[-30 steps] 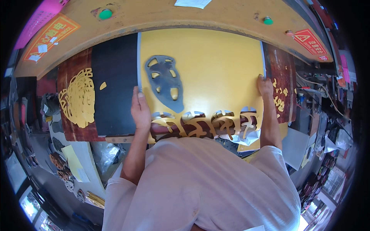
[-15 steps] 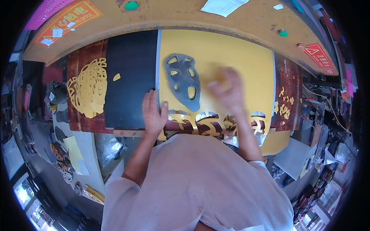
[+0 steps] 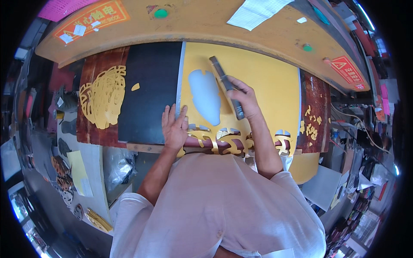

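Note:
My right hand (image 3: 244, 99) grips a dark grey cutting die (image 3: 223, 86), tipped up on its long edge above the yellow sheet (image 3: 266, 73). To its left, a sole-shaped hole (image 3: 205, 99) in the sheet shows a pale surface beneath. My left hand (image 3: 174, 128) lies with fingers stretched out where the sheet's left edge meets the black board (image 3: 150, 94); it holds nothing. Between my hands, a cut-out strip of the yellow sheet (image 3: 234, 142) hangs over the front edge near my body.
A heap of yellow cut pieces (image 3: 103, 99) lies on the reddish-brown surface at left. One small yellow scrap (image 3: 136, 87) is on the black board. More scraps (image 3: 310, 124) lie at right. The machine's tan beam (image 3: 206, 30) spans the far side, with green buttons.
My right hand has moved from beside the cutting die to grip it and tilt it up, baring the hole in the sheet. My left hand stays at the sheet's edge.

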`<state>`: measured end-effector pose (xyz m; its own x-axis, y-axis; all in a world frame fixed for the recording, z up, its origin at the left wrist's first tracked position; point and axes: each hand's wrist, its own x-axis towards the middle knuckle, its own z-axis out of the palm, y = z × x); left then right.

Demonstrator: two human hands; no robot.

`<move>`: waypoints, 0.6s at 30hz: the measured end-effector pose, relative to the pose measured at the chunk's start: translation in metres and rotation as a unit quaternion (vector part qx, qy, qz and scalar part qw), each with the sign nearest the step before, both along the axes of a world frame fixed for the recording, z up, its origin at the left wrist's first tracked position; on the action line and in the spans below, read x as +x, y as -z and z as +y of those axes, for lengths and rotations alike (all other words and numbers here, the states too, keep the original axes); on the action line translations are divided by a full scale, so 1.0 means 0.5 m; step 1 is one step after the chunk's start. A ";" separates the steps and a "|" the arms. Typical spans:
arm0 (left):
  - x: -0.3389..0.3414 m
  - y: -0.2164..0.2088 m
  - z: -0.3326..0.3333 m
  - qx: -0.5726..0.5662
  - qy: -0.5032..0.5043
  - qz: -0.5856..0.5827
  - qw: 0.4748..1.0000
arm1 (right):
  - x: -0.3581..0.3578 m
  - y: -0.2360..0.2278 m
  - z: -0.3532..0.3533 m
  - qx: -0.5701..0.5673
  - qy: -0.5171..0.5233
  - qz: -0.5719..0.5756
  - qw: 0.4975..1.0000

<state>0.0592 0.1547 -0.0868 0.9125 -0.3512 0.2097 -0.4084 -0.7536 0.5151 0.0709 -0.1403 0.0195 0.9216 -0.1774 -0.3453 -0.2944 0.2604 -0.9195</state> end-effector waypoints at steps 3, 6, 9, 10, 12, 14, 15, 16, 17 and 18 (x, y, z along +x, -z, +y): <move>0.002 -0.002 0.000 -0.001 -0.002 0.010 1.000 | -0.018 -0.007 -0.055 0.016 0.072 -0.042 0.996; 0.003 -0.042 0.001 -0.001 -0.005 0.020 1.000 | -0.066 -0.025 -0.078 -0.098 0.073 -0.023 0.992; 0.013 -0.121 -0.025 0.030 0.004 -0.028 0.999 | -0.096 -0.052 -0.077 -0.109 0.086 -0.009 0.990; 0.018 -0.152 -0.039 0.059 -0.016 -0.015 0.998 | -0.103 -0.060 -0.069 -0.078 0.085 -0.014 0.993; 0.035 -0.202 -0.097 -0.050 0.056 0.017 0.997 | -0.100 -0.071 -0.053 -0.038 0.082 -0.015 0.996; 0.067 -0.230 -0.165 -0.096 0.096 0.140 0.981 | -0.086 -0.072 -0.033 -0.005 0.066 -0.028 0.997; 0.087 -0.238 -0.193 -0.114 0.129 0.208 0.963 | -0.077 -0.071 -0.024 0.008 0.069 -0.032 0.997; 0.105 -0.242 -0.208 -0.199 0.098 0.346 0.912 | -0.070 -0.069 -0.017 0.023 0.068 -0.043 0.996; 0.121 -0.242 -0.223 -0.300 0.080 0.452 0.836 | -0.063 -0.065 -0.012 0.037 0.068 -0.054 0.996; 0.131 -0.240 -0.235 -0.389 0.046 0.547 0.740 | -0.060 -0.062 -0.009 0.047 0.068 -0.057 0.995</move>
<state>0.1249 0.0373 0.0330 0.6658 -0.5835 -0.4651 0.5415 -0.0510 0.8391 0.0412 -0.1448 0.0504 0.9256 -0.2749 -0.2604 -0.1454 0.3769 -0.9148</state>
